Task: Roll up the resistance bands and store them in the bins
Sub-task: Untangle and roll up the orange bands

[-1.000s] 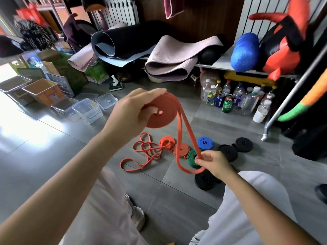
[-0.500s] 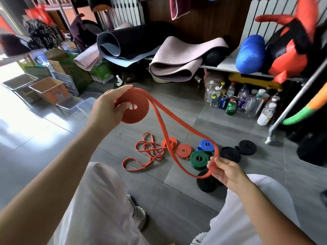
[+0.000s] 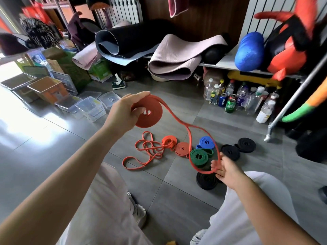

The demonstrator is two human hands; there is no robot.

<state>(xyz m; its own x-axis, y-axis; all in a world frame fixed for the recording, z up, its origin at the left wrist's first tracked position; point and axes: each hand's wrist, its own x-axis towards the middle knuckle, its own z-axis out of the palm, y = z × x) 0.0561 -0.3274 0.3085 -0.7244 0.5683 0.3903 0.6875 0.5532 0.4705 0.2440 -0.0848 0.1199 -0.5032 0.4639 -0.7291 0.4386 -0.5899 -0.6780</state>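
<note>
Slack runs down-right from the orange band coil [image 3: 149, 113], gripped in your left hand [image 3: 123, 113], to its far end draped over your right hand [image 3: 229, 171], fingers relaxed.

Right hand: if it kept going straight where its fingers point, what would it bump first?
Already touching the loop of the orange band, the right hand points left toward the green rolled band. That lies lower on the floor, so the hand might pass above it.
</note>
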